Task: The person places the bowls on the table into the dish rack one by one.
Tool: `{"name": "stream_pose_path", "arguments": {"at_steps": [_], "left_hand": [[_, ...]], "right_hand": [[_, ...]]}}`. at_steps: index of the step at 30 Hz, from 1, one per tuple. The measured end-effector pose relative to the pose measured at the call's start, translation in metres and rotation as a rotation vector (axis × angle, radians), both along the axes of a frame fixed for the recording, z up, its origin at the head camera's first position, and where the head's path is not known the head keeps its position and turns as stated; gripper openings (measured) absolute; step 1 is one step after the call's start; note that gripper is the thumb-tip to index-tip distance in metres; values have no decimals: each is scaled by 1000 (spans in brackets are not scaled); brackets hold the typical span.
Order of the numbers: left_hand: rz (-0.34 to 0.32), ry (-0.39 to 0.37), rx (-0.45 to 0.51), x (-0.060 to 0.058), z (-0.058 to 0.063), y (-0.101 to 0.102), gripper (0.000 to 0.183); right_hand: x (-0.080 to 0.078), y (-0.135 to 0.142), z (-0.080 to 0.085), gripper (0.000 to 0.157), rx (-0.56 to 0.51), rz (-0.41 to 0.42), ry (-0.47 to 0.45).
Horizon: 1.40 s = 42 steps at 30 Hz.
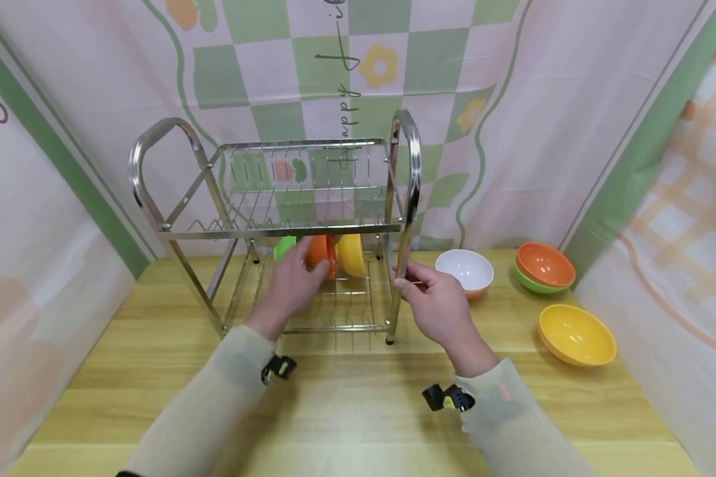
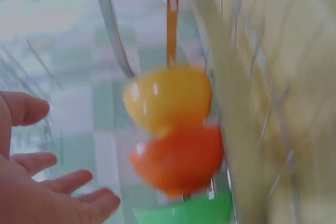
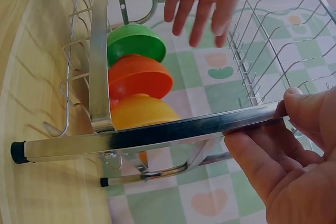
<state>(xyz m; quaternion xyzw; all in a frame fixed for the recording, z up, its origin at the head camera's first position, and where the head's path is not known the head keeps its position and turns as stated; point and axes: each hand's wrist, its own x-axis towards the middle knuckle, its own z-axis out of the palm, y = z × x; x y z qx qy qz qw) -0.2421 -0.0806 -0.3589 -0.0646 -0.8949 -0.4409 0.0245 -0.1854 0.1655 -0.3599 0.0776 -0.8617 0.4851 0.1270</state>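
A two-tier metal dish rack [image 1: 292, 232] stands on the table. On its lower tier a green bowl [image 3: 136, 45], an orange bowl [image 3: 140, 77] and a yellow bowl [image 3: 144, 114] stand on edge in a row. My left hand [image 1: 290, 281] is in front of the lower tier, near the orange bowl in the head view; in the left wrist view its fingers are spread and hold nothing. My right hand [image 1: 438, 301] grips the rack's front right leg [image 3: 199, 127] between thumb and fingers, below the upper tier.
Right of the rack sits a white bowl [image 1: 465, 268] with orange showing beneath it. Farther right, an orange bowl [image 1: 545, 264] is nested in a green bowl [image 1: 534, 285], with a yellow bowl [image 1: 575, 334] nearer. A patterned curtain [image 1: 447, 99] hangs behind the table.
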Motion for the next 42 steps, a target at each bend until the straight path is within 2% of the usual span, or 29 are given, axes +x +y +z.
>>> {"name": "stream_pose_path", "arguments": {"at_steps": [3, 6, 11, 17, 20, 27, 30, 36, 42], "left_hand": [[-65, -20, 71, 19, -4, 13, 76], [-136, -60, 120, 32, -8, 23, 76], [-231, -121, 234, 39, -14, 38, 71], [-274, -152, 287, 43, -18, 54, 66], [-281, -154, 343, 45, -19, 62, 64], [-305, -115, 427, 46, -22, 73, 58], [-295, -105, 425, 46, -21, 76, 55], [-256, -136, 400, 47, -19, 79, 50], [-249, -116, 390, 45, -20, 82, 47]], "right_hand": [[1, 0, 2, 25, 2, -3, -16], [2, 1, 3, 25, 24, -6, -24], [4, 2, 6, 31, 73, 6, -43], [10, 11, 10, 53, 38, 21, -49], [13, 20, 12, 54, -28, 22, -49], [24, 42, 18, 47, -321, 111, -98], [30, 54, 19, 47, -371, 117, -87], [37, 86, 17, 45, -488, 84, -77], [40, 120, 14, 36, -635, 102, -77]]}}
